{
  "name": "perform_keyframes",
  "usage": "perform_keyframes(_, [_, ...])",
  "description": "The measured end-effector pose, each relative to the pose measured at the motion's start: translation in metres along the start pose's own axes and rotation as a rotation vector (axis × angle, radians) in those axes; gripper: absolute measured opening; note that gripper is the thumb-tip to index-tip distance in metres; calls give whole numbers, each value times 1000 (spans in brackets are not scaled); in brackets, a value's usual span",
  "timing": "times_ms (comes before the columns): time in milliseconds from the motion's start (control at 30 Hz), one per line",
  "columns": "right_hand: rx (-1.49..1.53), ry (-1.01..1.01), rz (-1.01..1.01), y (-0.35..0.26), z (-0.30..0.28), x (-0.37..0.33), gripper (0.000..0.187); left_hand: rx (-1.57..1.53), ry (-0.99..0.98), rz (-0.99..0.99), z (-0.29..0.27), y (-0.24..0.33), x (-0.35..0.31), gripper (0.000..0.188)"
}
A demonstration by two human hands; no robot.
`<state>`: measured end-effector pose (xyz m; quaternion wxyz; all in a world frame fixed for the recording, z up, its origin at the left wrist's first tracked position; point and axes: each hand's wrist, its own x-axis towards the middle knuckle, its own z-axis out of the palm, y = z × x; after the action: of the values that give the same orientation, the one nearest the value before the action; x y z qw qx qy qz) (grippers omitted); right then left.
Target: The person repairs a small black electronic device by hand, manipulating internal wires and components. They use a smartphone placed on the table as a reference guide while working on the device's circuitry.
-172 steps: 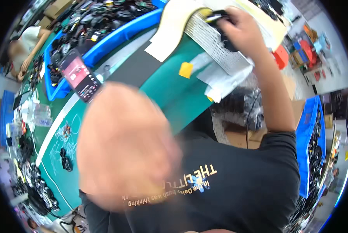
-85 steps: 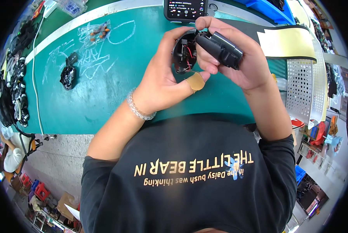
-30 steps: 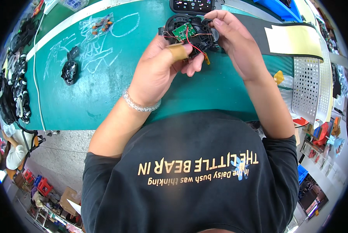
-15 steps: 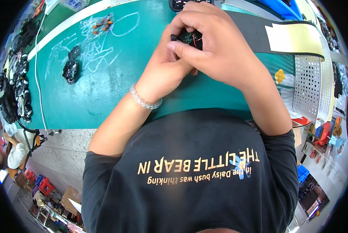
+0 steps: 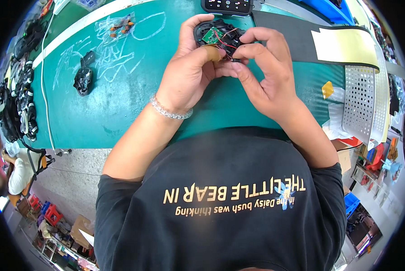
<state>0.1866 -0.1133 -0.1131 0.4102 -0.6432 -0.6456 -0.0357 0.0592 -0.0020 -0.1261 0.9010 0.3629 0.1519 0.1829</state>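
At the far middle of the bench, my left hand (image 5: 189, 67) is closed on a black rounded plastic housing (image 5: 200, 30). A small green circuit board (image 5: 210, 36) shows inside it, with thin red wires (image 5: 227, 44) running across toward its right side. My right hand (image 5: 268, 67) is at the housing's right edge. Its thumb and index finger pinch a small black part (image 5: 235, 60) beside the wires. Another black plastic housing (image 5: 82, 81) lies on the bench to the left, apart from both hands.
A clear bag with small orange-brown parts (image 5: 121, 30) lies at the back left. A handheld device with a lit screen (image 5: 227, 5) stands behind my hands. To the right are a dark mat (image 5: 297, 43), a yellow sheet (image 5: 344, 45) and a perforated white tray (image 5: 358, 97). Cables (image 5: 26, 106) bunch at the left.
My right hand has drawn back to the right, uncovering the housing, board and wires. It now pinches a small black part at the edge. The left hand still holds the housing.
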Motion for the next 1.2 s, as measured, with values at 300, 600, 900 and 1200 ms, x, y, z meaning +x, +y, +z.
perform_keyframes(300, [102, -2, 120, 19, -14, 3, 19, 332, 55, 129, 6, -5, 0, 44])
perform_keyframes(600, [213, -38, 125, 25, -18, 7, 21, 423, 66, 209, 3, -7, 3, 44])
perform_keyframes(900, [-38, -314, 255, 13, 2, -10, 17, 423, 49, 247, 7, -9, 1, 43])
perform_keyframes(1200, [376, -108, 384, 19, -29, 39, 16, 520, 60, 166, 10, -6, -1, 43])
